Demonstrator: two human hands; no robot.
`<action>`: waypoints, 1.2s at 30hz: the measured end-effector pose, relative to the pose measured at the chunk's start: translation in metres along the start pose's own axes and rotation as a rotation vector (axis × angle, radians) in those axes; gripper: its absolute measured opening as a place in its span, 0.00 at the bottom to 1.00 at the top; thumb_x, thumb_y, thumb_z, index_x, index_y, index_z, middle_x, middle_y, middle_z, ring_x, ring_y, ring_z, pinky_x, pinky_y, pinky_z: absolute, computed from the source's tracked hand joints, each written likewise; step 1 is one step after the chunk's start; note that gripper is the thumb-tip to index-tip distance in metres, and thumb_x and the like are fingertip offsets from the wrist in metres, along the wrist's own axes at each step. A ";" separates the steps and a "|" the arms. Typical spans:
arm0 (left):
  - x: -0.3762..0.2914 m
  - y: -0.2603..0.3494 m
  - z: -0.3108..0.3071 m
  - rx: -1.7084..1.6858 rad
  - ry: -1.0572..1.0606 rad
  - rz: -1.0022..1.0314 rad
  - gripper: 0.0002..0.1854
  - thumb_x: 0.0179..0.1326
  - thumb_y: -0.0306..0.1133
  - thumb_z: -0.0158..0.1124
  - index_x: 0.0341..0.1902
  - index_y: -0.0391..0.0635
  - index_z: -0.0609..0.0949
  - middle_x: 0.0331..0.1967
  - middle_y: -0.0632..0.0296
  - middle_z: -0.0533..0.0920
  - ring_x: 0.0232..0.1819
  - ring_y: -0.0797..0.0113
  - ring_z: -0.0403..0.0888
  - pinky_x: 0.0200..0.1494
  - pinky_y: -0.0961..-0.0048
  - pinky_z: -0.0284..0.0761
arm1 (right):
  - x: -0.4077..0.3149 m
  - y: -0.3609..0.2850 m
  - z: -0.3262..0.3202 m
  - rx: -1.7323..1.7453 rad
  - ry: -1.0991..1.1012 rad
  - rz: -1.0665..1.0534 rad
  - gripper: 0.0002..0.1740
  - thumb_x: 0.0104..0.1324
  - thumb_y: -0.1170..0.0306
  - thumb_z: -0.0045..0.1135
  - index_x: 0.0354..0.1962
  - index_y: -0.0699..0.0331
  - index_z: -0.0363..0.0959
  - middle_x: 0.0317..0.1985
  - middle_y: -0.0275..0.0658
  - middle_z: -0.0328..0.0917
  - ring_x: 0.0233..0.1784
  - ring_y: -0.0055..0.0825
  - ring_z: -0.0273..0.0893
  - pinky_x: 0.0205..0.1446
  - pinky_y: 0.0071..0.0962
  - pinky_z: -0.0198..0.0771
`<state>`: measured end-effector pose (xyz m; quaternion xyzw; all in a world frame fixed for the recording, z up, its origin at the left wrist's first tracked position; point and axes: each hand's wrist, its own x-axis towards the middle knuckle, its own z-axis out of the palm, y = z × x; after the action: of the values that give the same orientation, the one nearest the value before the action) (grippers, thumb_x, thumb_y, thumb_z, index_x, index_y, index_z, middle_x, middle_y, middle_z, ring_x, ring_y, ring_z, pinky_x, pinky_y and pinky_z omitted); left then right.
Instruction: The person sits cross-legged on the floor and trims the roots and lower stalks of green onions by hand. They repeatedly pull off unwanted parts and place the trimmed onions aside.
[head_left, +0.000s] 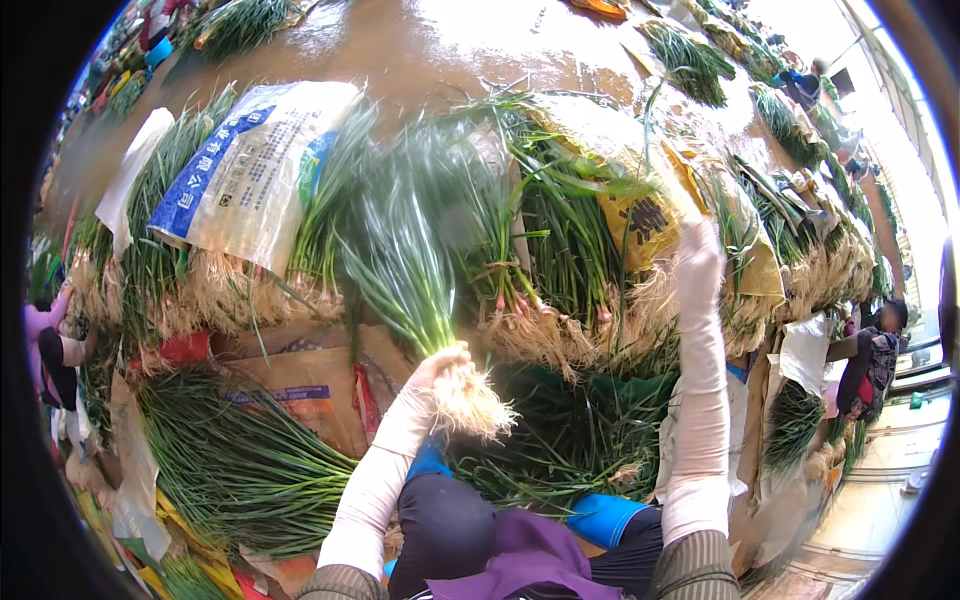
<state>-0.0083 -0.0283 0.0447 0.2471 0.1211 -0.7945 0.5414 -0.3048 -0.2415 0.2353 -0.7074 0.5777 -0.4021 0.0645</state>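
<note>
My left hand (442, 367) grips a bunch of green onions (420, 277) just above its pale roots, with the leaves fanned upward and blurred. At the right, my right hand (697, 232) is raised over a row of bundled green onions, beside a yellow printed sack (645, 225); it is blurred, and its fingers cannot be made out. Between the hands, a tied bundle (525, 300) lies with its roots towards me. Loose green onions (240, 450) are piled at the lower left.
A white and blue printed sack (255, 172) covers bundles at the upper left. Dark green leaves (570, 427) lie before my knees. A co-worker (870, 360) sits at the far right, another person (52, 337) at the far left. Wet floor (450, 52) lies beyond the row.
</note>
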 end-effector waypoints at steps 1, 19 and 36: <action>-0.001 -0.004 -0.005 0.016 0.049 0.004 0.11 0.56 0.29 0.65 0.43 0.45 0.77 0.31 0.62 0.81 0.32 0.65 0.80 0.36 0.59 0.80 | -0.023 0.006 0.010 -0.028 -0.033 -0.048 0.13 0.73 0.62 0.43 0.40 0.64 0.69 0.21 0.35 0.74 0.17 0.14 0.64 0.15 0.16 0.61; -0.037 0.027 -0.025 0.202 -0.051 0.092 0.12 0.57 0.30 0.63 0.45 0.44 0.76 0.26 0.63 0.80 0.19 0.76 0.77 0.15 0.83 0.72 | -0.321 -0.001 0.026 -0.368 -1.555 -0.218 0.13 0.57 0.62 0.52 0.26 0.63 0.76 0.30 0.46 0.80 0.34 0.42 0.80 0.36 0.39 0.75; -0.007 0.005 -0.004 0.451 -0.007 -0.115 0.14 0.59 0.27 0.57 0.48 0.36 0.78 0.43 0.51 0.82 0.38 0.68 0.82 0.38 0.73 0.81 | -0.268 -0.073 0.098 -0.018 -0.654 -0.154 0.06 0.59 0.67 0.58 0.33 0.58 0.72 0.28 0.39 0.74 0.32 0.35 0.76 0.33 0.31 0.71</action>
<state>-0.0001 -0.0224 0.0454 0.3516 -0.0477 -0.8320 0.4265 -0.1888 -0.0210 0.0779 -0.8410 0.4748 -0.1523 0.2099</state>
